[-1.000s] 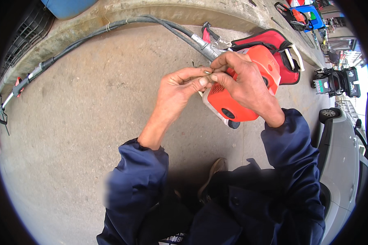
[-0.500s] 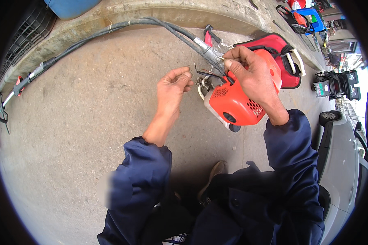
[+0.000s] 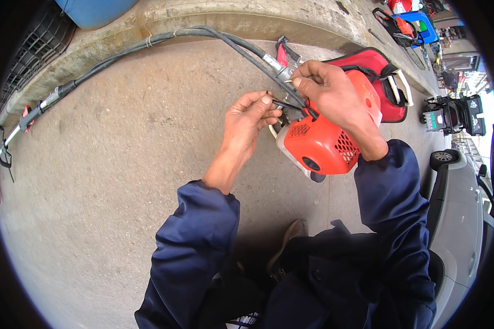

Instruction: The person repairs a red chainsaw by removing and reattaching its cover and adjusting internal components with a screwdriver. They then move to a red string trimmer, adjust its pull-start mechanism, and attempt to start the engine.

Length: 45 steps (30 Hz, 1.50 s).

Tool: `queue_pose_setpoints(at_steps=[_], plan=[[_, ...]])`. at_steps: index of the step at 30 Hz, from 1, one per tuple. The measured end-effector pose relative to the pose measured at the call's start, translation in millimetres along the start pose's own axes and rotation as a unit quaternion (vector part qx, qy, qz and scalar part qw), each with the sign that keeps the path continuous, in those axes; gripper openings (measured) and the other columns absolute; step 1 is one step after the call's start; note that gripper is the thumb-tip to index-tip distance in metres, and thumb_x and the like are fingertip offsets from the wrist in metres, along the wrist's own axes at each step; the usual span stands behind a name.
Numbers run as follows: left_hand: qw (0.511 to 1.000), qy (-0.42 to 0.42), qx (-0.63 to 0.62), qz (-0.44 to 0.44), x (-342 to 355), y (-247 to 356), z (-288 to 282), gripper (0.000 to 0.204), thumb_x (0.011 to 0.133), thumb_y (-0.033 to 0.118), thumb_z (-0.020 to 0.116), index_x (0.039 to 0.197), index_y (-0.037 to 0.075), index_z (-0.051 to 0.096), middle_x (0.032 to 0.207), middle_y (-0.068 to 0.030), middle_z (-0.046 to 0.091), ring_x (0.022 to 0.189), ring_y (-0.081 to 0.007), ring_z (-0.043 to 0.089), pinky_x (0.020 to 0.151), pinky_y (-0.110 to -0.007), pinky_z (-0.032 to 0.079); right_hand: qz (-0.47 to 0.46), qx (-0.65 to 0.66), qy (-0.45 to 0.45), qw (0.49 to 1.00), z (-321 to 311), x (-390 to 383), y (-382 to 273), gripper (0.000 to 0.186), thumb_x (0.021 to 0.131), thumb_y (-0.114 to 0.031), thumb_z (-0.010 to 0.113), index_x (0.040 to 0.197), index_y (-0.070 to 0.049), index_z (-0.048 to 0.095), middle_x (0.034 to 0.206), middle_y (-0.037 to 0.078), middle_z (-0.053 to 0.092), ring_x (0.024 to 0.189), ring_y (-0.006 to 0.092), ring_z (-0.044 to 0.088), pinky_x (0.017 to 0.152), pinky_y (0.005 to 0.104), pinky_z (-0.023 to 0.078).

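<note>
The orange engine (image 3: 321,143) sits on the concrete; just above it, I see my left hand (image 3: 250,118) pinching a thin black wire (image 3: 284,103), my right hand (image 3: 326,88) gripping the cable (image 3: 280,82).

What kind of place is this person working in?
Probably outdoors, on a roadside or pavement by a small repair spot. The ground is bare concrete with a raised kerb, a car stands at the right, and both hands work on an orange engine unit set on the ground.
</note>
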<state>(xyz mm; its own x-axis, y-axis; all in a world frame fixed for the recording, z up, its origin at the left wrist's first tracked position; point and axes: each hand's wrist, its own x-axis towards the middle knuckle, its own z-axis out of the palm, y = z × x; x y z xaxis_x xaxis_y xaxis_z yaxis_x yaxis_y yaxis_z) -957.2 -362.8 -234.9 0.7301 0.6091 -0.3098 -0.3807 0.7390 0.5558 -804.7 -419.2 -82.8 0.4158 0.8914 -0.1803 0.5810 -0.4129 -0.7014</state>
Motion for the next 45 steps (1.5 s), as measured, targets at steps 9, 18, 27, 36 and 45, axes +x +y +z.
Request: queue_pose_setpoints(at_steps=[9, 18, 27, 36, 45], plan=[[0.998, -0.047, 0.016, 0.033, -6.7, 6.2, 1.7, 0.025, 0.107, 0.020, 0.070, 0.123, 0.001, 0.072, 0.097, -0.0056, 0.075, 0.088, -0.0147, 0.074, 0.080, -0.030, 0.060, -0.014, 0.007, -0.008, 1.000, -0.4, 1.1, 5.8, 0.026, 0.102, -0.020, 0.068, 0.109, 0.005, 0.072, 0.084, 0.005, 0.067, 0.078, 0.0122, 0.058, 0.071, 0.0333, 0.049], [0.996, -0.068, 0.031, 0.041, -10.4, 13.6, 5.0, 0.022, 0.103, 0.020, 0.076, 0.114, 0.001, 0.076, 0.092, -0.0035, 0.074, 0.081, -0.0121, 0.068, 0.077, -0.028, 0.057, -0.018, 0.020, -0.043, 0.999, -4.7, -6.9, 5.1, 0.020, 0.103, -0.015, 0.070, 0.110, 0.003, 0.071, 0.084, 0.001, 0.064, 0.078, 0.0101, 0.055, 0.069, 0.0310, 0.047], [0.993, -0.060, 0.083, 0.061, -15.0, 22.1, 12.2, 0.018, 0.099, 0.016, 0.080, 0.110, 0.002, 0.078, 0.095, -0.0038, 0.075, 0.082, -0.0119, 0.066, 0.077, -0.029, 0.054, -0.020, 0.038, -0.072, 0.996, -9.5, -8.1, 6.1, 0.017, 0.104, -0.014, 0.069, 0.109, 0.003, 0.069, 0.084, 0.000, 0.061, 0.080, 0.0099, 0.054, 0.072, 0.0311, 0.047], [0.984, -0.046, 0.150, 0.083, -17.3, 24.9, 16.7, 0.014, 0.099, 0.014, 0.080, 0.107, 0.003, 0.078, 0.096, -0.0030, 0.076, 0.083, -0.0104, 0.065, 0.079, -0.028, 0.053, 0.004, 0.043, -0.097, 0.994, -15.7, -4.9, 6.4, 0.018, 0.104, -0.014, 0.068, 0.110, 0.003, 0.070, 0.091, 0.003, 0.068, 0.087, 0.0113, 0.061, 0.081, 0.0316, 0.051], [0.972, -0.032, 0.205, 0.111, -19.6, 25.6, 19.6, 0.013, 0.099, 0.014, 0.080, 0.104, 0.002, 0.078, 0.090, -0.0001, 0.074, 0.081, -0.0078, 0.064, 0.077, -0.025, 0.053, 0.016, 0.016, -0.103, 0.994, -16.6, -2.7, 2.9, 0.019, 0.104, -0.015, 0.066, 0.110, 0.003, 0.070, 0.089, 0.003, 0.068, 0.083, 0.0118, 0.061, 0.077, 0.0319, 0.051]])
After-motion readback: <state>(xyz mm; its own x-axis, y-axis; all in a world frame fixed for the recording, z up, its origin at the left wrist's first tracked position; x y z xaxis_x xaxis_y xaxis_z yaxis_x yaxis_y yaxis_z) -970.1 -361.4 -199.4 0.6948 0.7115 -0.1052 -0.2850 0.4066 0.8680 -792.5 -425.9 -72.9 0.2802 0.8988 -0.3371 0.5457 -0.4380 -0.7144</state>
